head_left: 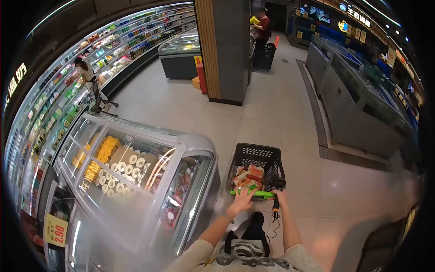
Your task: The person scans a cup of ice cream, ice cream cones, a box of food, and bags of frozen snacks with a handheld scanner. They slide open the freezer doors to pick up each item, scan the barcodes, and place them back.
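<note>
A black rolling shopping basket (239, 158) stands on the floor just ahead of me, with several red, orange and white packages (247, 176) inside. Across its near side runs a bright green handle (262, 194). My left hand (243, 199) is closed over the left part of this handle, fingers pointing forward. At the handle's right end, my right hand (281, 196) is closed around a black handheld device (279, 182) with a rounded top and an orange part lower down. A thin dark cord (274, 225) dangles below it. The device partly hides the right fingers.
A glass-topped freezer (199, 144) with frozen goods stands close on the left. Grey tanks (358, 109) line the right side. Ahead rises a pillar (229, 54). One person (86, 75) stands at the lit shelves, another (263, 27) beyond the pillar near a black basket (264, 56).
</note>
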Demonstrator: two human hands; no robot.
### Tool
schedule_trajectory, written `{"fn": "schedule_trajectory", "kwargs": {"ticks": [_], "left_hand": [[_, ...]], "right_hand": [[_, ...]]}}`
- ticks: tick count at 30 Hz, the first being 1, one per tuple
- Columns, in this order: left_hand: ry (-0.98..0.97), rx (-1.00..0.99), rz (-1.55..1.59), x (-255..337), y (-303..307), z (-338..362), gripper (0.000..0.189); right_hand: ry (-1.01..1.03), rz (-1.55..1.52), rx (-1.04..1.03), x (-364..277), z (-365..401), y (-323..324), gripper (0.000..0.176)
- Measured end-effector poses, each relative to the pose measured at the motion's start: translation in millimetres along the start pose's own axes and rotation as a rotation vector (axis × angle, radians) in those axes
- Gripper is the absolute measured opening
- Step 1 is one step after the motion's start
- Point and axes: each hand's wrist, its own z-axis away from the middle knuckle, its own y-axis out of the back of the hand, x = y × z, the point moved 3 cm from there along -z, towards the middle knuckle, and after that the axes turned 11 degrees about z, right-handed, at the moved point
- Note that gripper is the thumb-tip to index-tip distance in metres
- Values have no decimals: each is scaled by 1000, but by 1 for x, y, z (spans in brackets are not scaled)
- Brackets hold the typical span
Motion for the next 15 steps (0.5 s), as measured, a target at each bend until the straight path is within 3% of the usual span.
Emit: {"fn": "schedule_trajectory", "kwargs": {"ticks": [2, 3, 6, 10, 15], "left_hand": [[-39, 46, 0, 1, -1, -1, 66], [-38, 65, 20, -21, 4, -56, 60], [-51, 205, 102, -17, 26, -116, 35], [-11, 109, -10, -46, 9, -182, 33], [212, 82, -138, -57, -8, -262, 34]], "right_hand": [[-61, -89, -49, 4, -4, 2, 29], [-48, -87, -69, -17, -62, -3, 32], [-43, -66, -121, -34, -108, 6, 37], [-61, -133, -215, -65, -178, 6, 32], [-87, -48, -325, -101, -273, 12, 32]]}}
